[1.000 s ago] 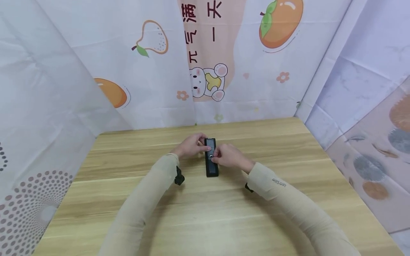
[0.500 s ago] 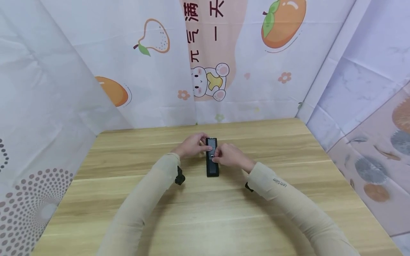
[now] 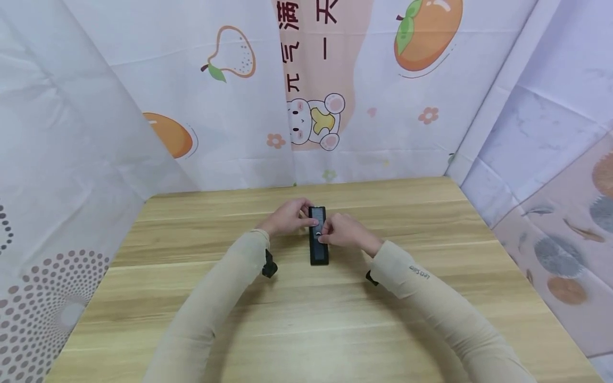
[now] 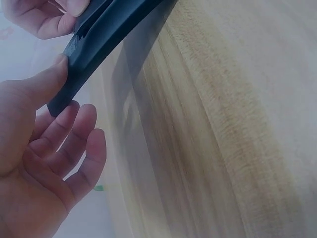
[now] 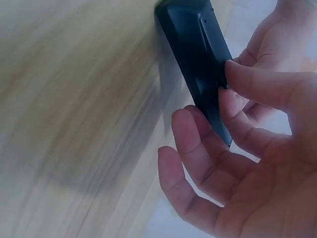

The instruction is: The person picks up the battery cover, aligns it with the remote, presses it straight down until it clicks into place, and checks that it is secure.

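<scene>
A long, narrow black case with a dark grey inset top lies lengthwise on the wooden table, pointing away from me. My left hand holds its far end, thumb on top and index fingertip at the underside in the left wrist view. Near the middle, my right hand pinches a thin dark flap or edge on the case's top between thumb and index finger. In the right wrist view the case shows a long raised strip, and the other right fingers are loosely bent beside it. The pinched part is mostly hidden by the fingertips.
The wooden table reaches back to a white printed curtain, with more curtain along the right side. Small black wrist cameras, one of them a left wrist camera, hang below the beige sleeves.
The head view has shifted slightly, so the scene sits a little farther right. Both hands keep their places on the case, with no clear movement of the case itself.
</scene>
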`<action>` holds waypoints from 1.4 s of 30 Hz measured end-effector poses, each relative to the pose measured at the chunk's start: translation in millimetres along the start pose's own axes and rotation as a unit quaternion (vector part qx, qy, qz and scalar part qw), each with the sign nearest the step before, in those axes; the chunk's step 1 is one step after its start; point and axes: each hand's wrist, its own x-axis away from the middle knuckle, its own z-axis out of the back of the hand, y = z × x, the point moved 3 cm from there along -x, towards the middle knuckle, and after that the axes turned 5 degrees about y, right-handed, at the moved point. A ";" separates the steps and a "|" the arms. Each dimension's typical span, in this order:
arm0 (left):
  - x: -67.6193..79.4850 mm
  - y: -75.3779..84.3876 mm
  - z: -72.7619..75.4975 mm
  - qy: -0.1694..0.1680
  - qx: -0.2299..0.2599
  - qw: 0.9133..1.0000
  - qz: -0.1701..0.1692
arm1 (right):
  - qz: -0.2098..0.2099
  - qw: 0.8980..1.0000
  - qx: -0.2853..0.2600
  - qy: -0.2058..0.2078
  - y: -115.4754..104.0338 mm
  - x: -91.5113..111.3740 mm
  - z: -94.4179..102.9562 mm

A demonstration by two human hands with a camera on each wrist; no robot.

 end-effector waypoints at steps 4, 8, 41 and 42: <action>1.0 2.4 0.6 -0.001 0.000 1.000 0.001 | -0.005 1.000 -0.003 -0.007 0.2 -0.2 2.2; 2.7 3.8 2.0 0.001 0.002 1.000 0.006 | -0.013 1.000 -0.006 -0.009 0.6 -0.8 2.3; 6.1 0.6 -0.6 0.004 0.010 1.000 0.012 | -0.015 1.000 -0.016 0.013 4.2 0.6 -3.9; 6.2 0.7 -0.6 0.004 0.011 1.000 0.012 | -0.016 1.000 -0.015 0.014 4.1 0.6 -3.5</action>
